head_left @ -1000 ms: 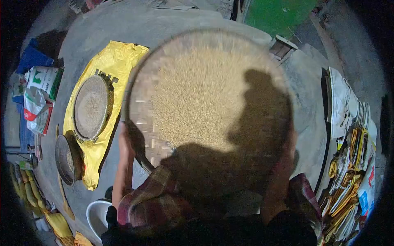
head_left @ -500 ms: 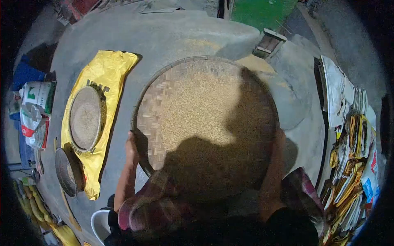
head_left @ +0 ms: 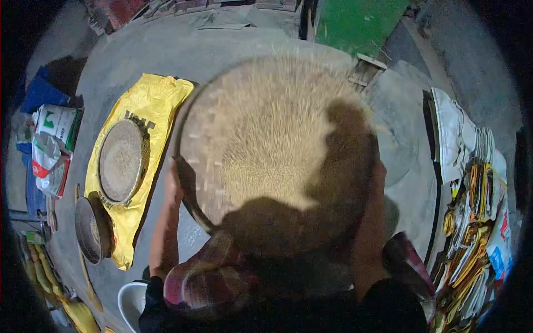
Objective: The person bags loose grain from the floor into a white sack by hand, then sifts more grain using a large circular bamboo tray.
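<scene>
A large round winnowing tray [head_left: 195, 141] of woven bamboo fills the middle of the head view. Its left rim is gripped by my left hand [head_left: 173, 182], thumb uppermost. On the opposite side my right hand [head_left: 378, 180] holds the rim, mostly in shadow. Pale unhusked grain [head_left: 266, 172] covers much of the tray. Toward the far rim the grain is streaked by motion, and some flies up above the edge. My shadow darkens the near and right parts.
On the left, a yellow sack [head_left: 159, 97] lies under a small basket of grain [head_left: 120, 161]. A dark bowl-shaped basket [head_left: 90, 230] overlaps the sack's lower end. Folded sacks [head_left: 472, 222] are piled at right. A small wooden box [head_left: 366, 71] stands beyond the tray.
The far rim of the tray has risen in the view, and the grain that lay still is now thrown upward and blurred. Both hands have moved up slightly, still on the rim.
</scene>
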`<state>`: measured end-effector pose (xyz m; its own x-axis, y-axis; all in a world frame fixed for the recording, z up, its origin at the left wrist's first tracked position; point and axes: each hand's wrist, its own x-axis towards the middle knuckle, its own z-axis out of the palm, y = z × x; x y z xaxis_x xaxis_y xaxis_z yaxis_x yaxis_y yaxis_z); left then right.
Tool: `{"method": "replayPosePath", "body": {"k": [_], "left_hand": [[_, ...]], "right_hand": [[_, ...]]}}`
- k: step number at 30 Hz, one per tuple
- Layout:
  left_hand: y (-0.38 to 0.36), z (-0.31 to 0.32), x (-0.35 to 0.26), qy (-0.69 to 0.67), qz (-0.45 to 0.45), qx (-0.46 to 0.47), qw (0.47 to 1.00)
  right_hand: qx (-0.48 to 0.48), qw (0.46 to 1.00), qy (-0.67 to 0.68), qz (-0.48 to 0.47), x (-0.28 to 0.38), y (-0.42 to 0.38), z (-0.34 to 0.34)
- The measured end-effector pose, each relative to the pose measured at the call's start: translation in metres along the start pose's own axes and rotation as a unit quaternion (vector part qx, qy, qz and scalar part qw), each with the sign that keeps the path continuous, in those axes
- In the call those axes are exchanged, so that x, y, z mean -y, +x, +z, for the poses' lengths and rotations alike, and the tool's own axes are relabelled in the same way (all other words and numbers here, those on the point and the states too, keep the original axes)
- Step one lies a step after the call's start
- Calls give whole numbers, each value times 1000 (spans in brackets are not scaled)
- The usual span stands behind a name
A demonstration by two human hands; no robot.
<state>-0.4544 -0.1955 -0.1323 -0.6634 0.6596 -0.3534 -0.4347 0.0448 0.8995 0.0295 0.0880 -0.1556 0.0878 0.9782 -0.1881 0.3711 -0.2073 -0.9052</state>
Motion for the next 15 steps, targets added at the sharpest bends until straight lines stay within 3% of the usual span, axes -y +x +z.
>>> {"method": "replayPosePath", "body": {"k": [1,2,4,5,7,8,10,11,13,15], "left_hand": [[-9,-7,12,50,-25,-13,998],[-12,-23,33,6,-39,-7,999],[-15,-47,60,-27,-94,-34,995],[-19,-50,65,-27,-100,-38,994],[-38,-26,47,-8,-84,-39,996],[-41,-24,38,-7,-85,-39,996],[-42,-22,19,-58,-89,-44,993],[-45,-19,9,-84,-91,-47,991],[-64,-12,-14,-57,-12,-41,997],[-63,-2,-21,-48,2,-92,995]], "right_hand": [[11,993,-80,85,-6,-5,-3],[16,992,-83,91,-15,-17,-8],[24,983,-7,179,-8,-53,-13],[25,982,-12,184,-7,-57,-13],[-26,962,-184,199,-5,-59,-15],[-27,962,-184,200,-5,-57,-17],[4,996,20,82,0,-50,-21],[2,996,21,82,5,-47,-25],[56,956,281,68,33,-48,-30],[26,964,265,24,74,-61,-14]]}}
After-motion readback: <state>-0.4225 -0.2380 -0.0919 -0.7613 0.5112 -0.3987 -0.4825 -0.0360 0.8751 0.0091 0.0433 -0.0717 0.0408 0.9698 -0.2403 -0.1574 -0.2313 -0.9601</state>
